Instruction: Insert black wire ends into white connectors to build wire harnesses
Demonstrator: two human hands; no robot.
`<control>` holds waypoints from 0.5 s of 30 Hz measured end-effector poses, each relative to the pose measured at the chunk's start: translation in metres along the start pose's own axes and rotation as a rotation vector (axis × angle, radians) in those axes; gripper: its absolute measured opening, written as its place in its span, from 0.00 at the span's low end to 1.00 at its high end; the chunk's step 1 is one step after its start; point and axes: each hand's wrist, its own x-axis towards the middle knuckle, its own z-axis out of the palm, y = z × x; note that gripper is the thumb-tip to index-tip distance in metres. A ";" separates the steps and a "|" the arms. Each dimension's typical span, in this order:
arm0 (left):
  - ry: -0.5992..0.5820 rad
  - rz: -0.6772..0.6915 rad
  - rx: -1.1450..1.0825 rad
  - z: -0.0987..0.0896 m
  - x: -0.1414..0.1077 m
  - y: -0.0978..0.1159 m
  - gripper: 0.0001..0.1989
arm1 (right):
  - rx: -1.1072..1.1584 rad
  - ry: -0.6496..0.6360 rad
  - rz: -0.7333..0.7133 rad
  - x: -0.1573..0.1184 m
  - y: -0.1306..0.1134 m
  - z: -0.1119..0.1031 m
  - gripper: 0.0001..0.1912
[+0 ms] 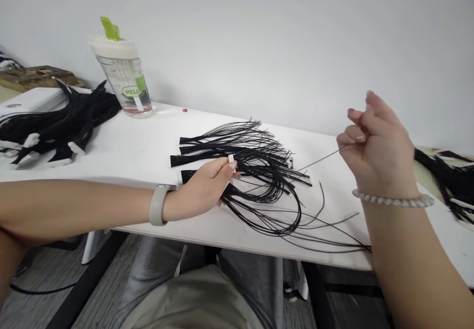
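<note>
My left hand [207,186] is closed around a looped bundle of thin black cables [274,220], its thumb near a small white piece [231,163] on the bundle. To the right, above the table, my right hand [374,141] is raised with its fingers curled. From them a single thin black cable [322,159] runs down to the left, towards the bundle. Several more black cable bundles [207,139] lie just beyond my left hand, their loose ends fanned out to the right. Loose single strands [333,223] spread over the table below my right hand.
A clear tumbler with a green spout [128,85] stands by the wall. Left of it, black bundles with white ends [66,122] are piled up. More black bundles [448,176] lie at the right edge. A small red ring [184,110] rests on the white table [148,146].
</note>
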 end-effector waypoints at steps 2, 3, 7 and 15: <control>0.008 0.023 0.024 0.000 0.001 -0.001 0.16 | -0.088 -0.059 -0.056 -0.011 0.000 0.007 0.19; 0.013 0.043 0.042 0.000 0.001 -0.002 0.16 | -0.165 -0.113 -0.092 -0.018 0.001 0.011 0.16; -0.005 0.094 0.098 -0.001 0.001 -0.002 0.17 | -0.632 -0.470 -0.288 -0.051 0.011 0.032 0.03; -0.030 0.206 0.279 -0.002 -0.002 0.002 0.16 | -0.894 -0.712 -0.602 -0.078 0.027 0.047 0.06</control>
